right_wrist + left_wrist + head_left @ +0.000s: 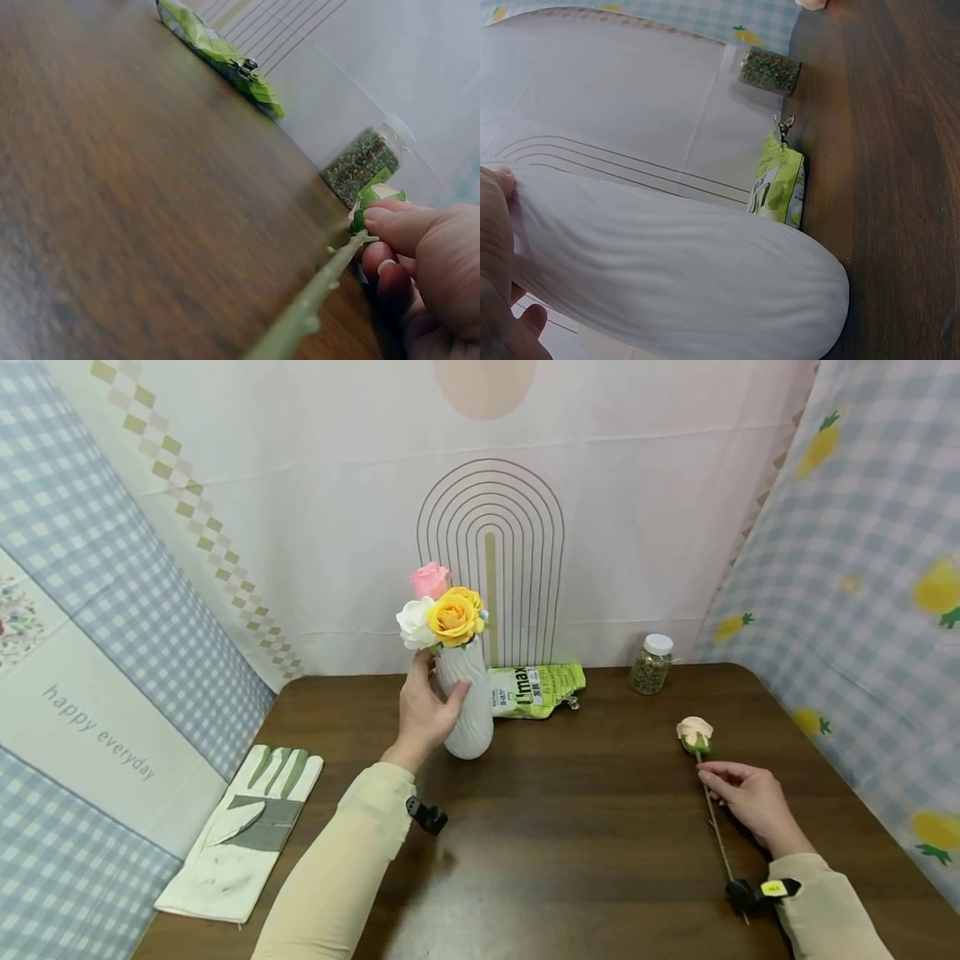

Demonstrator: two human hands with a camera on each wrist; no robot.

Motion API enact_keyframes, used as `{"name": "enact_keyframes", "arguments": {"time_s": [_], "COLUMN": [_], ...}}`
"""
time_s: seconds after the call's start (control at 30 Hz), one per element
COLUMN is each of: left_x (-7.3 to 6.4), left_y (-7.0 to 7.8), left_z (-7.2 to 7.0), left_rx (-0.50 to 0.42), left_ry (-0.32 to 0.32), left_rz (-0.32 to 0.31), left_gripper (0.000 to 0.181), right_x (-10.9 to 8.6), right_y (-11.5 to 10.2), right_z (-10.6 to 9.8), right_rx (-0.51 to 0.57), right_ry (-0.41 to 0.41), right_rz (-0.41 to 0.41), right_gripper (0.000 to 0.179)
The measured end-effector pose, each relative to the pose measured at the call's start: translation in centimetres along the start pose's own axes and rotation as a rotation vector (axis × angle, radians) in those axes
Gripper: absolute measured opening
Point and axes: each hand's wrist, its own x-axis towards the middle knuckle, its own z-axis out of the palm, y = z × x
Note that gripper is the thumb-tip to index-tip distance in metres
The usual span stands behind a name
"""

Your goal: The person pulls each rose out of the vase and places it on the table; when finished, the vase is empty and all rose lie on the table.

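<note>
My left hand (429, 710) grips a white ribbed vase (470, 727) around its upper part, thumb on the near side. Out of the vase's mouth rise a yellow rose (455, 617), a white flower (416, 623) and a pink rose (431, 580). In the left wrist view the vase (682, 262) fills the lower half, its base by the tabletop. On the right, my right hand (752, 797) pinches the stem (714, 822) of a pale peach rose (695, 734) just below the bloom. The right wrist view shows the thorny stem (307, 304) running toward the camera.
A green bag (551, 689) with a metal clip lies behind the vase, against the back cloth. A jar (651, 668) of dried bits with a white lid stands at the back right. Folded white-and-green gloves (247, 835) lie at the table's left edge.
</note>
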Motion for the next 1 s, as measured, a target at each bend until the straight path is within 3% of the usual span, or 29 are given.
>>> {"name": "enact_keyframes", "arguments": {"time_s": [0.77,0.9,1.0], "left_x": [0.0,0.0,0.1], "left_y": [0.0,0.0,-0.1], "left_z": [-0.2,-0.2,-0.2], "left_rx": [-0.007,-0.018,-0.019], "left_ry": [0.025,0.017,0.009], "left_rz": [0.014,0.018,0.021], "left_gripper": [0.064,0.064,0.064], "right_x": [0.3,0.2,0.4], "right_y": [-0.1,-0.8,-2.0], "right_z": [0.2,-0.1,-0.5], "right_rx": [0.098,0.101,0.076], "right_ry": [-0.002,-0.018,-0.029], "right_rz": [0.054,0.083,0.053], "right_gripper": [0.042,0.044,0.044]}}
